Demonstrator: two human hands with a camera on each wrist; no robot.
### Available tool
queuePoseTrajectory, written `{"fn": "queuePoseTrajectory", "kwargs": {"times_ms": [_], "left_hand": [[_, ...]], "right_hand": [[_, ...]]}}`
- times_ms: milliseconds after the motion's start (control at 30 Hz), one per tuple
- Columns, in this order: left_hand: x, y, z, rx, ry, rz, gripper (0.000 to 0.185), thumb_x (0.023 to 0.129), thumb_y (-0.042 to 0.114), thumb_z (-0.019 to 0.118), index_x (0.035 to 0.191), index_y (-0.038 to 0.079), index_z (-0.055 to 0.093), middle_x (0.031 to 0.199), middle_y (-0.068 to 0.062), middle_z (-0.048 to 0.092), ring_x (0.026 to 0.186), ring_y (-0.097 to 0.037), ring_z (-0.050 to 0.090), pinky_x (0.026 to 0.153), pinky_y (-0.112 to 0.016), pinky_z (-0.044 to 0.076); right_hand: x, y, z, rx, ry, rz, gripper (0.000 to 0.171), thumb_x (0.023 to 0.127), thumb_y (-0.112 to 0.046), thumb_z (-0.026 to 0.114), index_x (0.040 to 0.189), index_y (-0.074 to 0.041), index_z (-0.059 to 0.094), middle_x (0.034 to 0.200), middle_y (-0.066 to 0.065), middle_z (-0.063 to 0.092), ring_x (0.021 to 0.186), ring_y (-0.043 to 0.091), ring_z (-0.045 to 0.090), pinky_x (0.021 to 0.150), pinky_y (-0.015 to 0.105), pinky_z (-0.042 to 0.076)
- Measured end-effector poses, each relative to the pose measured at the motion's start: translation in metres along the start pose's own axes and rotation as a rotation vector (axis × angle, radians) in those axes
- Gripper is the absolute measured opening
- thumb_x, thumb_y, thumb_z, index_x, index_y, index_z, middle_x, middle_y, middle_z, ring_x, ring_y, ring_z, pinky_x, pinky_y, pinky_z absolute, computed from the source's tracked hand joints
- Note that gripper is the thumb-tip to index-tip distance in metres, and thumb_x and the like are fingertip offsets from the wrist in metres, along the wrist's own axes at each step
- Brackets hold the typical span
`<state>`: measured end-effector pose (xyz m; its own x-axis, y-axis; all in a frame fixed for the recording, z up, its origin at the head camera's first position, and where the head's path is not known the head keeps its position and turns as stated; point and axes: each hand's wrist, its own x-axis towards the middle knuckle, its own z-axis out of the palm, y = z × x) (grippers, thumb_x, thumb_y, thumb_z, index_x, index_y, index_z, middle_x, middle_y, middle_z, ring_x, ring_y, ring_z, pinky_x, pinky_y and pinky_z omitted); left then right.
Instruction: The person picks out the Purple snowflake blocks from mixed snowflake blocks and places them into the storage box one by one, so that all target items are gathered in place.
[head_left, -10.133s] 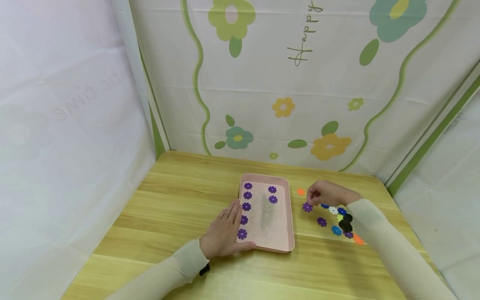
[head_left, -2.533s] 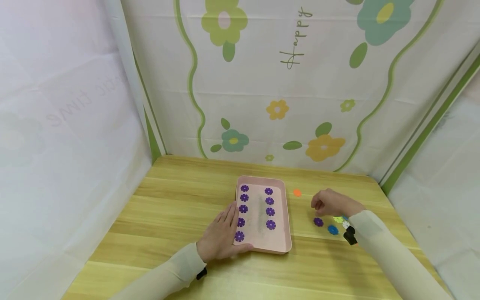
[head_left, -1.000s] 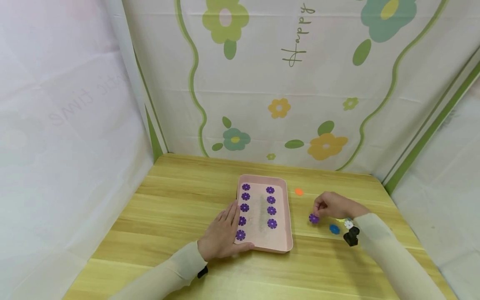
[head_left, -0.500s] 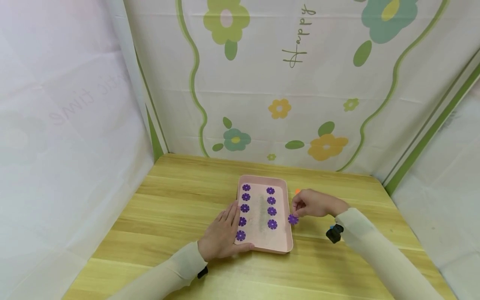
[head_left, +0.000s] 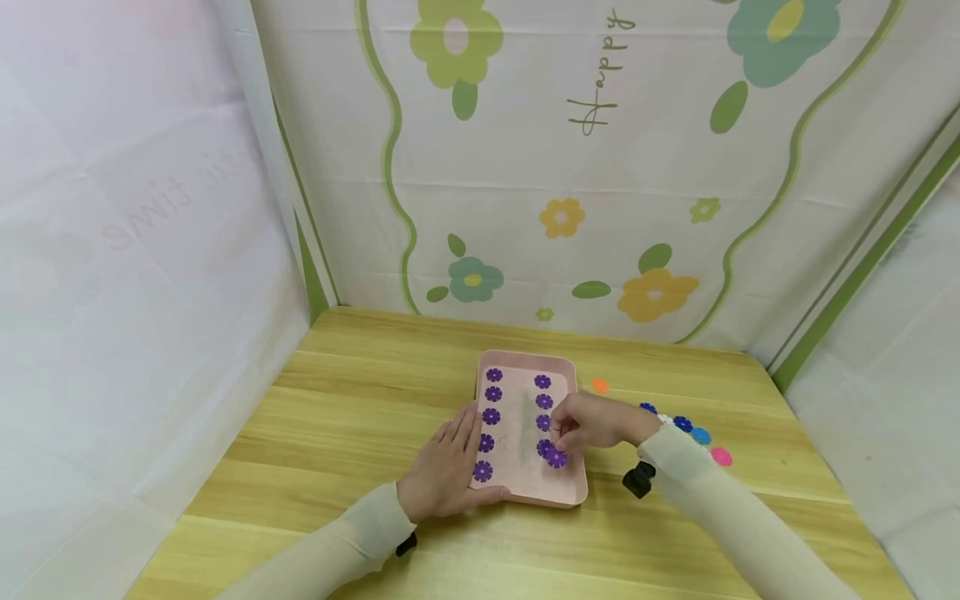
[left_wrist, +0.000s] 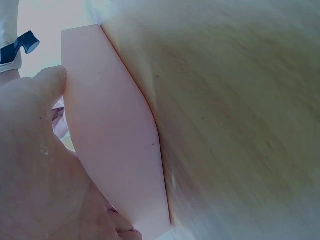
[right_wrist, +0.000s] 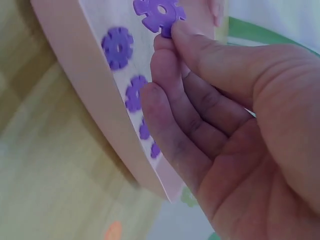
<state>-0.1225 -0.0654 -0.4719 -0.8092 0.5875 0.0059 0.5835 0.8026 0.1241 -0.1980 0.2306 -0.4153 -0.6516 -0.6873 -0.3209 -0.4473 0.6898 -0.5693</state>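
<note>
Right hand is pinching a purple flower disc between thumb and fingertips, holding it over the pink tray at the tray's 5 o'clock corner. Left hand is lying flat, fingers straight, pressing the tray's 8 o'clock edge on the wooden table.

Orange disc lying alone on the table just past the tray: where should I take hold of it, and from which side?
Pinch the orange disc by its rim, from above. It lies flat on the table, apart from the tray, so only its edge offers purchase. The right hand is nearest.
</note>
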Motion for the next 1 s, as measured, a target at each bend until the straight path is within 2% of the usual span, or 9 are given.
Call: {"fn": "queuePoseTrajectory", "kwargs": {"times_ms": [200, 433, 633, 800, 1000], "left_hand": [[0.000, 0.001, 0.000, 0.018, 0.006, 0.003, 0.118, 0.094, 0.083, 0.047, 0.163, -0.009, 0.024, 0.173, -0.029, 0.022, 0.161, -0.042, 0.028, 0.127, -0.050, 0.037], [-0.001, 0.000, 0.001, 0.020, 0.009, 0.000, 0.118, 0.094, 0.083, 0.047, 0.163, -0.009, 0.024, 0.172, -0.030, 0.022, 0.161, -0.042, 0.028, 0.127, -0.050, 0.037], [0.000, 0.000, 0.001, 0.038, 0.004, -0.005, 0.118, 0.094, 0.085, 0.045, 0.163, -0.009, 0.025, 0.173, -0.029, 0.022, 0.161, -0.041, 0.029, 0.127, -0.049, 0.038], [0.001, 0.001, -0.002, 0.019, -0.010, 0.003, 0.118, 0.094, 0.084, 0.045, 0.164, -0.008, 0.024, 0.173, -0.028, 0.020, 0.161, -0.040, 0.027, 0.129, -0.049, 0.035], [0.004, -0.001, -0.004, -0.044, -0.020, 0.001, 0.118, 0.095, 0.082, 0.048, 0.164, -0.009, 0.021, 0.174, -0.029, 0.017, 0.162, -0.041, 0.024, 0.130, -0.052, 0.030]], "right_hand": [[0.007, -0.001, 0.020, -0.016, -0.017, 0.009, 0.016, 0.098, -0.013, 0.076, 0.083, -0.020, 0.075, 0.080, -0.009, 0.070, 0.070, 0.002, 0.059, 0.066, 0.020, 0.055], [0.013, -0.003, 0.032, -0.016, -0.005, 0.007, 0.014, 0.096, -0.009, 0.077, 0.083, -0.015, 0.075, 0.078, -0.008, 0.069, 0.067, 0.003, 0.059, 0.062, 0.019, 0.054], [0.015, -0.005, 0.034, -0.048, -0.002, 0.035, 0.012, 0.095, -0.010, 0.079, 0.084, -0.015, 0.077, 0.078, -0.010, 0.069, 0.068, 0.003, 0.059, 0.063, 0.019, 0.054], [0.011, -0.006, 0.031, -0.021, 0.002, 0.064, 0.009, 0.095, -0.010, 0.079, 0.087, -0.014, 0.078, 0.081, -0.007, 0.071, 0.069, 0.005, 0.062, 0.064, 0.020, 0.057], [-0.004, -0.009, 0.018, -0.040, 0.069, 0.046, 0.004, 0.097, -0.011, 0.076, 0.095, -0.011, 0.079, 0.087, -0.006, 0.073, 0.076, 0.006, 0.063, 0.070, 0.021, 0.058]]}}
